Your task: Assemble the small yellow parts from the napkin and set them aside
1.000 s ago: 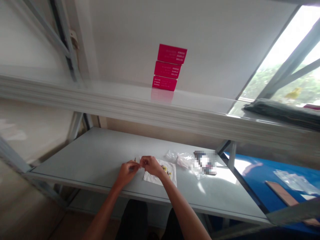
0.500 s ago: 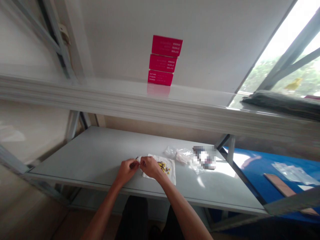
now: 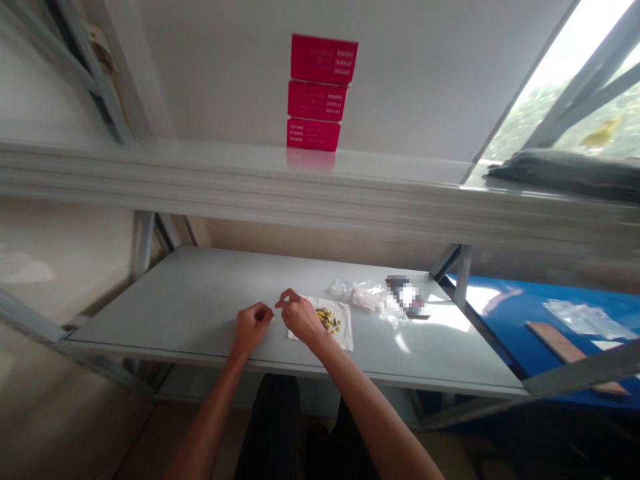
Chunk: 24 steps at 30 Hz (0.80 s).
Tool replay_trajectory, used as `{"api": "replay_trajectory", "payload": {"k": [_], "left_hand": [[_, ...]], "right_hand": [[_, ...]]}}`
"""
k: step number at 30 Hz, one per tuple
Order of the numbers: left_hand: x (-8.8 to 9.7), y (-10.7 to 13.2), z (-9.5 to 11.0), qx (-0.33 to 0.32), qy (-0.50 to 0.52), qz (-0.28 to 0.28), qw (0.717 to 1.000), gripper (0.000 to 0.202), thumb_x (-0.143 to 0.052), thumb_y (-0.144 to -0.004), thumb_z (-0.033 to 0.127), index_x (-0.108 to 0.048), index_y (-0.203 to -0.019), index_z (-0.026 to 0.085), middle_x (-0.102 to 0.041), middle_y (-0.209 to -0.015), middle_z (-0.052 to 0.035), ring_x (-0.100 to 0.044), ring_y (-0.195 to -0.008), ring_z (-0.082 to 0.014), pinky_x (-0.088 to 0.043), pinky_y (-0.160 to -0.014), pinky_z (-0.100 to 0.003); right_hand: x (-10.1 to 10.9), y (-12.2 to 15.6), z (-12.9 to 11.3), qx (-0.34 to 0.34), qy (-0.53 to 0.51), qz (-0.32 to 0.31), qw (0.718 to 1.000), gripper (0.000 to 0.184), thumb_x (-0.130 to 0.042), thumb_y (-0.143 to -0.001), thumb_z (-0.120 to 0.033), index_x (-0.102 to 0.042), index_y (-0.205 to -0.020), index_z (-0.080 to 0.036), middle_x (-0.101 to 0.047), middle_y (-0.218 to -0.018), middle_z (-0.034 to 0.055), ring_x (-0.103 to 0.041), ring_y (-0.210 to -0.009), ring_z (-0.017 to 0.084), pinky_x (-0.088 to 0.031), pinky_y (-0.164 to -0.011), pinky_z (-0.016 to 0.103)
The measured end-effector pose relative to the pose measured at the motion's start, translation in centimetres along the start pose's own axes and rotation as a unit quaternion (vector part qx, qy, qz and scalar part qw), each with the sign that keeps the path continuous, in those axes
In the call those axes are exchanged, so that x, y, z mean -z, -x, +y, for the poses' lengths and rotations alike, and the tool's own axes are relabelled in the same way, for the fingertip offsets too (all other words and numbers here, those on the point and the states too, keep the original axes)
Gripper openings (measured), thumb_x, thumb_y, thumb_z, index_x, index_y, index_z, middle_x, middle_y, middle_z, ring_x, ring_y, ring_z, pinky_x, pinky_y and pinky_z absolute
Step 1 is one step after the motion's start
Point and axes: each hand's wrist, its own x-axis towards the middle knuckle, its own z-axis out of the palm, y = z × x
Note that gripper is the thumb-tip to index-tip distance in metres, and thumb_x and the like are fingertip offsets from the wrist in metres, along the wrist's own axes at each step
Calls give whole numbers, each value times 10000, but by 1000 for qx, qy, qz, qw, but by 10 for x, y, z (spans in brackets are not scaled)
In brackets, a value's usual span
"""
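Observation:
My left hand is over the grey shelf top, its fingers curled together in a pinch. Whatever they hold is too small to make out. Close to its right is my right hand, a narrow gap between the two. Its fingers are bent but apart, and I see nothing held in them. This hand is above the left part of a white cloth or paper sheet. Small yellow and dark pieces lie in a loose pile on the sheet, just right of the right hand.
Clear plastic bags and a blurred-out item lie right of the sheet. An upper shelf crosses in front, bearing three stacked red boxes and dark folded cloth. A blue table adjoins at right.
My hands, which were touching at the fingertips, have moved slightly apart. The right hand's fingers have lifted and spread. The view has tilted down a little.

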Motion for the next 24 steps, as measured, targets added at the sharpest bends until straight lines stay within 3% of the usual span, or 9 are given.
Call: {"api": "replay_trajectory", "payload": {"k": [5,9,11,13,16,18,22,24], "left_hand": [[3,2,1,-23,10,23,999,262,-542,-883,382,-629,-724,193,-662,-726,-22,-625,-714,-180,-482,-698,-273],[0,-4,-10,33,76,88,993,359,-514,-923,477,-614,-1134,205,-667,-1192,-100,-650,-1048,-216,-508,-876,-312],[-3,-8,-16,70,129,78,986,449,-486,-936,514,-543,-1267,215,-627,-1306,-114,-613,-1177,-221,-487,-956,-330],[-4,-10,-19,87,177,40,980,494,-491,-933,539,-515,-1297,205,-675,-1233,-119,-641,-1138,-224,-493,-954,-343],[-3,-10,-17,71,229,-11,971,526,-551,-911,539,-508,-1294,181,-739,-976,-86,-702,-833,-200,-534,-799,-331],[-1,-9,-13,59,256,-16,965,531,-607,-890,516,-509,-1287,176,-728,-892,-57,-677,-708,-170,-525,-698,-296],[-1,-9,-7,65,276,-5,959,539,-707,-826,479,-526,-1236,180,-705,-834,-25,-636,-650,-140,-491,-605,-246],[-6,-10,-6,65,260,-7,963,513,-739,-796,469,-548,-1176,183,-682,-778,-2,-618,-622,-133,-476,-576,-231]], "right_hand": [[-7,-3,0,20,-44,-17,999,452,-454,-873,-28,-740,-1169,-215,-680,-1203,105,-678,-1009,195,-493,-890,253],[-5,-7,4,-3,-146,54,988,460,-498,-842,-29,-737,-1190,-213,-758,-1077,80,-703,-949,186,-503,-903,253],[-3,-9,7,-35,-206,85,974,430,-513,-828,-39,-756,-1147,-195,-783,-927,64,-719,-797,171,-533,-809,244],[-2,-11,11,-50,-266,106,957,410,-521,-813,-53,-765,-1114,-187,-781,-841,43,-706,-675,148,-544,-705,227],[-3,-10,19,-53,-340,122,931,381,-518,-812,-108,-763,-1091,-190,-778,-863,29,-694,-625,130,-547,-626,221],[-5,-7,27,-58,-376,125,916,350,-509,-816,-148,-767,-1050,-178,-778,-885,42,-708,-655,143,-557,-625,237],[-6,5,43,-58,-415,144,896,193,-559,-811,-207,-742,-863,-172,-775,-951,84,-729,-804,191,-569,-692,282],[-3,13,50,-72,-448,154,878,160,-581,-843,-262,-700,-913,-182,-772,-945,78,-728,-802,190,-566,-674,282]]}}
